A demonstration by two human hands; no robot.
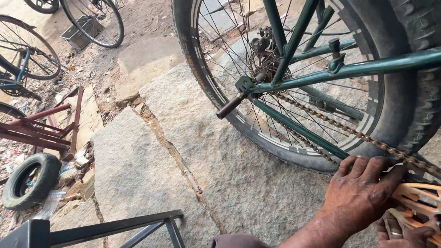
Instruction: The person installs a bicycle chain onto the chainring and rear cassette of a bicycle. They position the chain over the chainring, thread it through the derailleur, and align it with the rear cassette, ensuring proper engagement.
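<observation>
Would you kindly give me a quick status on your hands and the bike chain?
Left hand flat on the chainring, by the rusty chain. Right hand low beneath, grip unclear. Rear wheel on stone slab.

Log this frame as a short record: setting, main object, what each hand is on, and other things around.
setting: outdoors, rough stone slabs with dirt and litter
main object: green bicycle frame lying over, rear wheel with an axle peg
left hand: spread over the rusty chain near the orange chainring
right hand: at the frame's lower edge under the chainring, wearing a ring; its grip is hidden
around: small loose tyre, red metal stand, other bicycle wheels
</observation>
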